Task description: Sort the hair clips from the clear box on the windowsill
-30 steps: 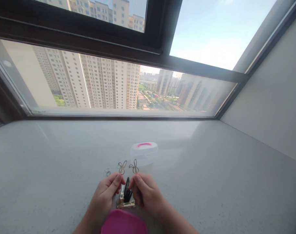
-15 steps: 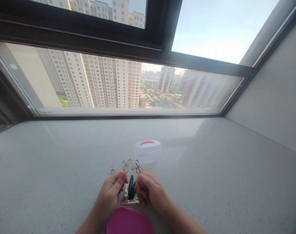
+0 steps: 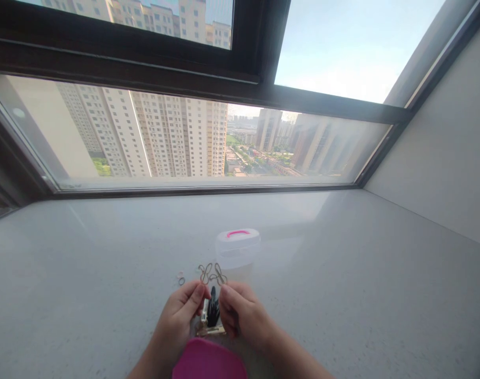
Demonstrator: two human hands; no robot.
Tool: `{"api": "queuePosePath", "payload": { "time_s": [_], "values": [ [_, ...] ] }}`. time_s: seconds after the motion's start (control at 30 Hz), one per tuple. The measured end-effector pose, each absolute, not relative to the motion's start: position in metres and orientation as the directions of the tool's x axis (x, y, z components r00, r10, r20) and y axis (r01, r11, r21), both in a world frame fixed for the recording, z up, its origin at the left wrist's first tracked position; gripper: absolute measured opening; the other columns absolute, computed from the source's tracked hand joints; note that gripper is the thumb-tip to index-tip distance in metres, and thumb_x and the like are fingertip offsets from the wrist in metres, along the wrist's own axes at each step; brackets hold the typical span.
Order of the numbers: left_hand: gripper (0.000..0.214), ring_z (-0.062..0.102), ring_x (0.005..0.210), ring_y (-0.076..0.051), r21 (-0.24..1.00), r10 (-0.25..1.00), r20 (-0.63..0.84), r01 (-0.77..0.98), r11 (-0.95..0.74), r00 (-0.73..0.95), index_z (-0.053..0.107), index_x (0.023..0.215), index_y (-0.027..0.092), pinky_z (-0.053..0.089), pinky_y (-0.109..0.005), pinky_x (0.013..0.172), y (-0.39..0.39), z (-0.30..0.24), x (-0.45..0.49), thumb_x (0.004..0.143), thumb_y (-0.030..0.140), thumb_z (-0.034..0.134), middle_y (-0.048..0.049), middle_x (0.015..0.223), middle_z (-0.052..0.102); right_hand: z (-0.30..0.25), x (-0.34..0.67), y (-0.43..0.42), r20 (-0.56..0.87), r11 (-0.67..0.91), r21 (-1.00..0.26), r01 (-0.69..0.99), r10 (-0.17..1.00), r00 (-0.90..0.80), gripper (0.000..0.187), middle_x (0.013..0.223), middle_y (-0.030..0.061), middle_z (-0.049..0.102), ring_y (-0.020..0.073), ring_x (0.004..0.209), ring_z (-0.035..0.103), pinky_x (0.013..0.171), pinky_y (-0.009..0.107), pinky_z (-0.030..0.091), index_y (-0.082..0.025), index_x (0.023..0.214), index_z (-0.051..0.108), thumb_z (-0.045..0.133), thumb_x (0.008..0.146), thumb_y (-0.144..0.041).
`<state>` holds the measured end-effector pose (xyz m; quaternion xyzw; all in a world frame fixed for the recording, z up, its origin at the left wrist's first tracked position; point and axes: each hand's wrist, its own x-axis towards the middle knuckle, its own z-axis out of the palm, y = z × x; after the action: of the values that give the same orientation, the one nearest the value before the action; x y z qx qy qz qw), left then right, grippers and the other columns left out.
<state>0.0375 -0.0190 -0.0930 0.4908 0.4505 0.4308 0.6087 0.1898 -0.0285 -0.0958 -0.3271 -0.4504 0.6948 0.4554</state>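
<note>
My left hand [image 3: 183,309] pinches a gold-toned metal hair clip [image 3: 205,275] with an open wire, butterfly-like outline. Between the thumb and fingers of my right hand [image 3: 244,311] is a second, similar metal hair clip [image 3: 220,275]. Both are raised side by side, their wire loops almost meeting. Below and between my hands lie black hair clips [image 3: 213,310] and gold metal clips [image 3: 210,331], partly hidden by my fingers. Closest to me is a bright pink rounded object [image 3: 209,362], cut off by the lower edge of the view.
A translucent plastic box [image 3: 238,251] with a pink handle stands beyond my hands. Small hair ties [image 3: 181,281] lie left of them on the pale speckled sill [image 3: 105,273]. A dark-framed window [image 3: 208,192] borders the back, a white wall [image 3: 441,158] the right.
The right hand's hair clip has come left, closer to the one in my left hand, and its tilt has changed. Both hands keep their grip. The view has shifted slightly.
</note>
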Motion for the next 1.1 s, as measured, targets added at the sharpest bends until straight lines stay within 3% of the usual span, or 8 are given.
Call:
{"api": "queuePosePath", "payload": {
  "time_s": [0.33, 0.6, 0.83, 1.1],
  "values": [
    [0.034, 0.037, 0.051, -0.008, 0.99, 0.962, -0.103, -0.067, 0.124, 0.252, 0.06, 0.069, 0.013, 0.03, -0.017, 0.046, -0.0204, -0.0909, 0.0384, 0.08, 0.044, 0.054, 0.004, 0.053, 0.043, -0.0981, 0.1892, -0.029, -0.021, -0.164, -0.923, -0.347, 0.925, -0.381, 0.04, 0.039, -0.007, 0.036, 0.0051, 0.03, 0.031, 0.029, 0.017, 0.021, -0.017, 0.056, 0.04, 0.047, 0.083, -0.047],
    [0.029, 0.048, 0.06, -0.013, 0.997, 0.932, -0.076, 0.031, 0.07, 0.354, 0.059, 0.07, 0.014, 0.037, -0.021, 0.054, -0.0277, -0.0884, 0.0425, 0.081, 0.04, 0.054, -0.0006, 0.062, 0.054, -0.095, 0.1892, -0.0291, -0.052, -0.188, -0.924, -0.334, 0.925, -0.377, 0.04, 0.039, -0.0076, 0.035, 0.0046, 0.03, 0.028, 0.029, 0.016, 0.023, -0.017, 0.057, 0.042, 0.05, 0.081, -0.049],
    [0.032, 0.039, 0.051, -0.009, 0.991, 0.961, -0.11, -0.041, 0.124, 0.253, 0.06, 0.07, 0.013, 0.031, -0.018, 0.047, -0.0223, -0.091, 0.0363, 0.081, 0.043, 0.054, 0.0035, 0.055, 0.044, -0.0927, 0.1903, -0.0298, -0.063, -0.196, -0.919, -0.342, 0.93, -0.363, 0.038, 0.041, -0.0072, 0.035, 0.0053, 0.03, 0.03, 0.03, 0.017, 0.021, -0.018, 0.057, 0.04, 0.048, 0.083, -0.045],
    [0.029, 0.041, 0.054, -0.01, 0.994, 0.952, -0.073, -0.056, 0.093, 0.297, 0.058, 0.067, 0.013, 0.035, -0.019, 0.05, -0.0262, -0.0837, 0.0406, 0.079, 0.04, 0.057, 0.0029, 0.058, 0.046, -0.0956, 0.1915, -0.029, -0.053, -0.188, -0.929, -0.318, 0.92, -0.387, 0.039, 0.04, -0.0071, 0.035, 0.0051, 0.031, 0.03, 0.03, 0.017, 0.022, -0.017, 0.056, 0.041, 0.048, 0.083, -0.045]
  ]
}}
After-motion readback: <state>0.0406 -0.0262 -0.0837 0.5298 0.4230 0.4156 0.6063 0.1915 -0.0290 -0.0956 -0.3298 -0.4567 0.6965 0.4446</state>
